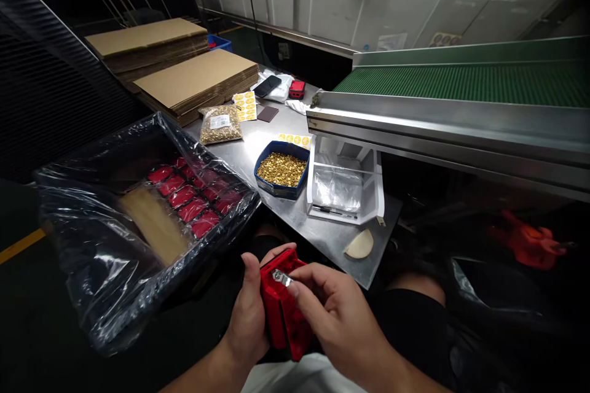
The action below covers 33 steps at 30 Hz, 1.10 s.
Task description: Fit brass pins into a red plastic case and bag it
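My left hand (249, 307) is wrapped around a red plastic case (276, 307), held upright over my lap with its thumb raised beside it. Between the thumb and fingers of my right hand (334, 310) is a small shiny nail clipper (282, 277), its tip at the upper face of the case. The fingers of my left hand behind the case are mostly hidden. Just ahead, a blue tray (258, 181) of small gold-coloured metal parts (283, 169) stands on the metal table (295, 212).
A lined crate (249, 199) with several red cases (187, 195) stands left. A white bin (380, 196) and a pale half-round piece (359, 244) lie near the table's corner. Cardboard stacks (198, 77), a bag of parts (220, 124) and a green conveyor (461, 80) are behind.
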### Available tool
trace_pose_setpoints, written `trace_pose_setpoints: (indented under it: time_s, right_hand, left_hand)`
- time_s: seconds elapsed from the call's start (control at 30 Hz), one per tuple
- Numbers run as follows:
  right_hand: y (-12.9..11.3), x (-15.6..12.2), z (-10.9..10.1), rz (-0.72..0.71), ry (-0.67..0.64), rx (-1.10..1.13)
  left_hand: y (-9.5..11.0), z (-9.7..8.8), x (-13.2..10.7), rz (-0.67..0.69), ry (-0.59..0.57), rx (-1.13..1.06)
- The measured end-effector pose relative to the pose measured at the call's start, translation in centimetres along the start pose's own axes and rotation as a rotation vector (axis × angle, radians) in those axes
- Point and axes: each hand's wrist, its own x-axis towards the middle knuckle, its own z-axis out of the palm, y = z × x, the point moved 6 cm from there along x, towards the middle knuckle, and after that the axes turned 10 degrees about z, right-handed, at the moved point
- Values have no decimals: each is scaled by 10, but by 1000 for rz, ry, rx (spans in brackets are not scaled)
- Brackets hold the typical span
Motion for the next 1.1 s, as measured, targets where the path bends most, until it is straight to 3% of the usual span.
trace_pose_setpoints:
  time_s: [0.2, 0.37, 0.93, 1.1]
  right_hand:
    - [-22, -5, -15, -270, 81, -382]
    - [-30, -6, -14, -399, 44, -492]
    - [-34, -6, -19, -476, -84, -540]
    - [-28, -11, -31, -492, 34, -439]
  left_hand:
    - [-1, 2, -1, -96, -9, -71]
    - [-4, 6, -1, -161, -23, -110]
    - [-16, 3, -3, -237, -21, -51]
    - [-16, 5, -3, -255, -43, -111]
